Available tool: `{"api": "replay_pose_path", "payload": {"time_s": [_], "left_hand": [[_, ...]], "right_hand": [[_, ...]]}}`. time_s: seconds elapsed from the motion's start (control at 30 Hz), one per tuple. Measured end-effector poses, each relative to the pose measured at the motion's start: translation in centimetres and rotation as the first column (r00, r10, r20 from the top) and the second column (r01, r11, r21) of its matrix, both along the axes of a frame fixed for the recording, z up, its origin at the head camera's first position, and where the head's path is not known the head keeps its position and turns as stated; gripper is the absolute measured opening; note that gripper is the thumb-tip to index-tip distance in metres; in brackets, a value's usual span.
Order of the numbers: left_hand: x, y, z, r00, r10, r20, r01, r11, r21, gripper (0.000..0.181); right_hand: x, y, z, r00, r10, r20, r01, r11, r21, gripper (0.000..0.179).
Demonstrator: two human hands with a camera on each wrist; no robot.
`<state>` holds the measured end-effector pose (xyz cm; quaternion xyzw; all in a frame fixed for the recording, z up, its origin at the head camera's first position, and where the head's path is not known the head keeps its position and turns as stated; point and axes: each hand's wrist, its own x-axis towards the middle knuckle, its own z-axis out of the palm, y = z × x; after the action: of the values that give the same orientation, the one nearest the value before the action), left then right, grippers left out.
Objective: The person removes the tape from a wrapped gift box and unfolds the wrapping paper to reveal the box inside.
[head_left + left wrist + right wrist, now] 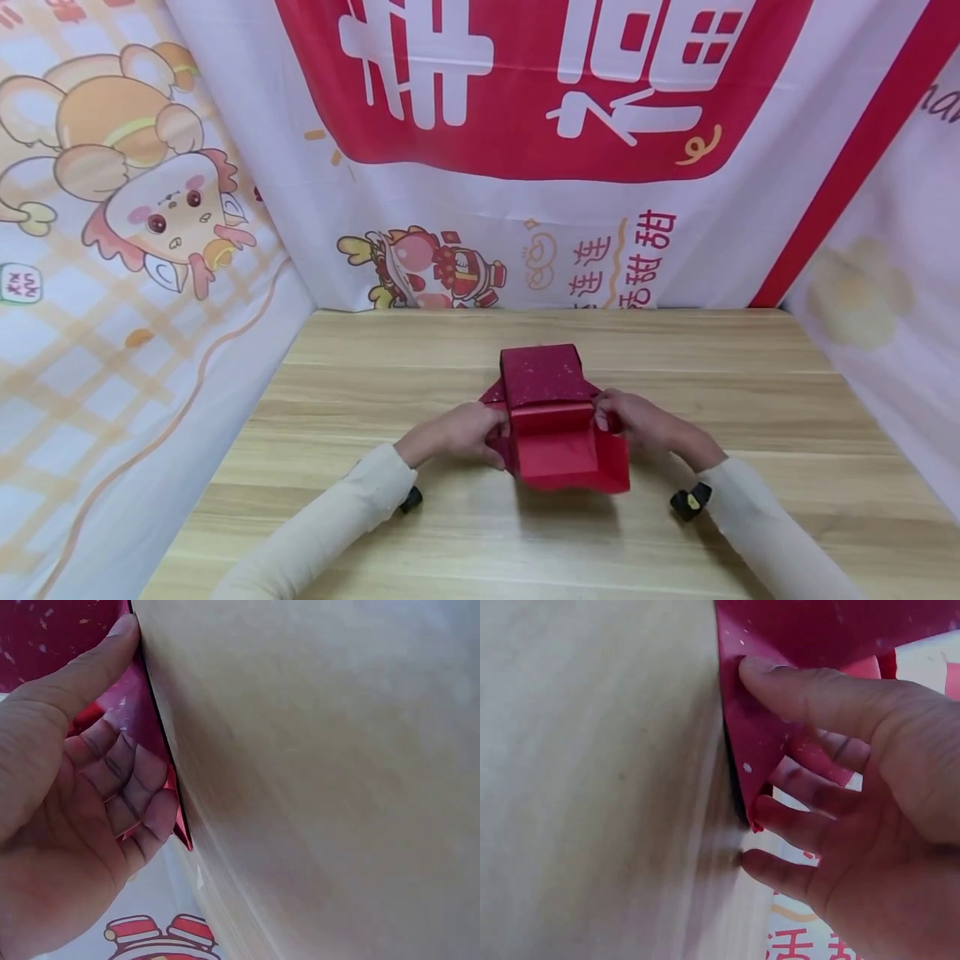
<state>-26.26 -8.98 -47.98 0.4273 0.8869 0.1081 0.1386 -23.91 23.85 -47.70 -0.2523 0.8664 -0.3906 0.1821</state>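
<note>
A dark red speckled cardboard box (pixel 543 375) with a brighter red inside stands partly folded on the table, its open side towards me and flaps spread. At its left side my left hand (pixel 472 432) holds a side flap. In the left wrist view the thumb lies along the speckled card (pixel 56 637), and the other fingers curl by the flap's edge. On the right, my right hand (pixel 633 417) grips the opposite flap. The right wrist view shows its thumb pressing the pointed dark red flap (pixel 754 724), with some fingertips at the flap's lower tip. A bright red flap (pixel 613 462) sticks out at the front right.
The box rests on a light wood-grain table (pixel 375 358). Printed cloths hang behind it (pixel 450 196) and at the left (pixel 240 358) and right (pixel 847 275). Black wrist devices (pixel 690 502) sit under both cream sleeves (pixel 765 517).
</note>
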Motion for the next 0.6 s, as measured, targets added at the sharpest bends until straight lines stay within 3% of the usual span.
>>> {"api": "replay_pose_path", "payload": {"time_s": [0.03, 0.1, 0.23, 0.4, 0.5, 0.6], "left_hand": [[0.0, -0.1, 0.1, 1.0, -0.007, 0.013, 0.007, 1.0, -0.002, 0.03], [0.0, -0.3, 0.2, 0.999, -0.039, 0.005, 0.039, 0.999, 0.0, 0.024], [-0.4, -0.7, 0.0, 0.993, -0.081, -0.086, 0.083, 0.996, 0.019, 0.013], [-1.0, -1.3, 0.0, 0.974, -0.05, -0.219, 0.048, 0.999, -0.017, 0.02], [-0.9, -1.7, 0.5, 0.979, -0.054, -0.198, 0.042, 0.997, -0.067, 0.016], [-0.6, -2.1, 1.5, 0.994, -0.058, -0.087, 0.05, 0.995, -0.092, 0.022]], "right_hand": [[-0.1, 0.0, 0.1, 0.995, 0.052, -0.086, -0.048, 0.998, 0.05, 0.014], [-0.3, 0.2, 0.2, 0.962, 0.138, -0.235, -0.112, 0.986, 0.12, 0.026], [-0.5, 0.6, 0.2, 0.975, 0.107, -0.193, -0.104, 0.994, 0.03, 0.026], [-0.5, 0.6, -0.1, 0.974, 0.069, -0.216, -0.073, 0.997, -0.01, 0.025], [-0.5, 0.7, -0.1, 0.975, 0.098, -0.197, -0.096, 0.995, 0.016, 0.023], [-0.6, 1.2, 0.1, 0.983, 0.127, -0.129, -0.122, 0.992, 0.044, 0.017]]}}
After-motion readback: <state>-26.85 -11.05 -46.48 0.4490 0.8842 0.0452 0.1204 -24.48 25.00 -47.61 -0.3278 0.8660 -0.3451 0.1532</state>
